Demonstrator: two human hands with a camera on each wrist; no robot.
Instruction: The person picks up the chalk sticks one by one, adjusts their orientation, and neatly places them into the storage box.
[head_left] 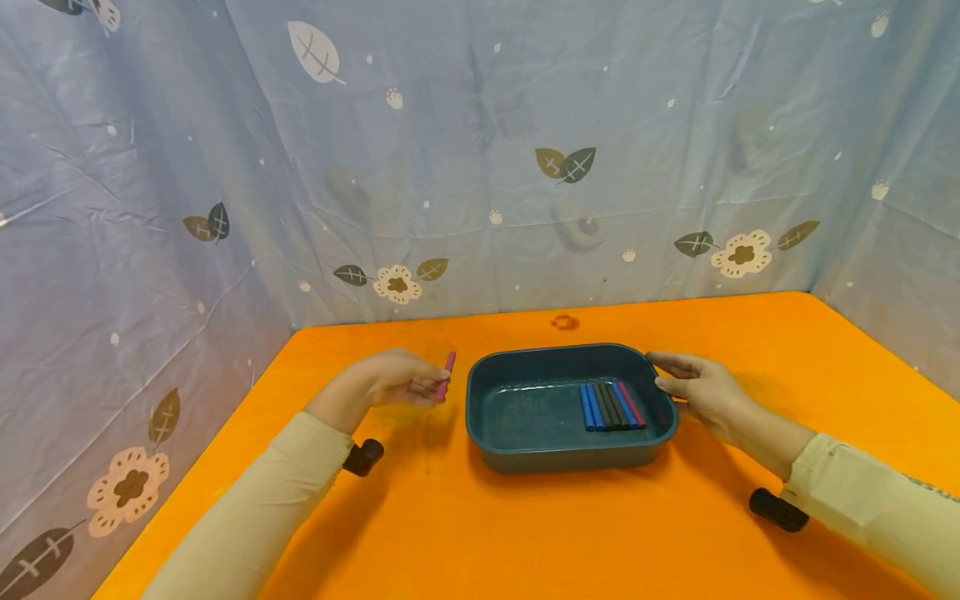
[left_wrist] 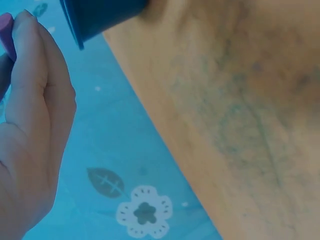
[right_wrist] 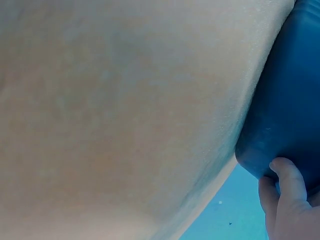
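My left hand (head_left: 397, 379) pinches a slim pink stick (head_left: 452, 362) between thumb and fingers, left of the dark teal tray (head_left: 551, 458). In the left wrist view the end of the pink stick (left_wrist: 6, 31) shows at the fingertips. At the tray's right end, my right hand (head_left: 708, 392) grips the rim, with the thumb and fingers about the wall. Inside the tray, on its right side, several like sticks lie in a row: blue sticks (head_left: 587, 408), black sticks (head_left: 610, 408) and one pink stick (head_left: 632, 406). The right wrist view shows the tray's outer wall (right_wrist: 285, 100) under my fingers.
The tray stands on an orange tabletop (head_left: 517, 533). A pale blue curtain (head_left: 480, 167) with leaves and flowers hangs behind the table and on both sides. A brown ring mark (head_left: 565, 322) is near the table's back edge. Each wrist wears a black device (head_left: 363, 457).
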